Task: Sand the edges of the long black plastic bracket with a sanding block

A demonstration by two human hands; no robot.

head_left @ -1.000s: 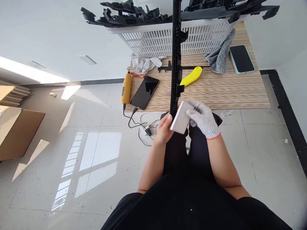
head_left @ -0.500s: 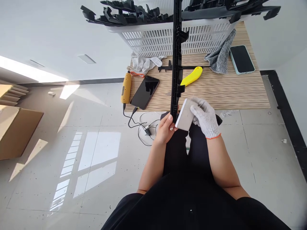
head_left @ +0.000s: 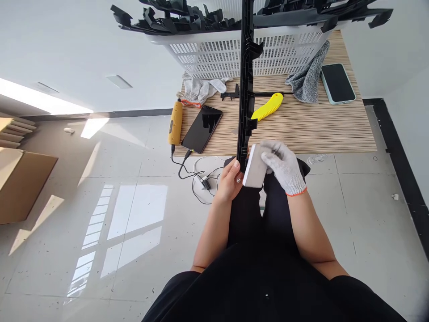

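Observation:
My bare left hand (head_left: 230,180) is closed around the lower end of a long black plastic strip (head_left: 246,85). The strip stands lengthwise away from me, with clips along its right edge. In a white knit glove with an orange cuff, my right hand (head_left: 284,166) grips a flat off-white sanding block (head_left: 255,166). The block is tilted beside the strip's lower end, close to my left fingers. From here I cannot tell whether it touches the strip. Some of my left fingertips are hidden behind the strip and block.
A white basket (head_left: 208,56) heaped with black plastic strips (head_left: 301,19) stands at the table's back. On the table (head_left: 321,129) lie a yellow-handled knife (head_left: 268,107), calipers (head_left: 234,94), a yellow rotary tool (head_left: 175,123), two phones (head_left: 202,129) (head_left: 338,83), a glove (head_left: 200,91) and a grey cloth (head_left: 308,82).
The sanding block has turned more upright in my right hand and shifted slightly left and down, its flat face showing more. My left hand keeps holding the strip, almost unmoved.

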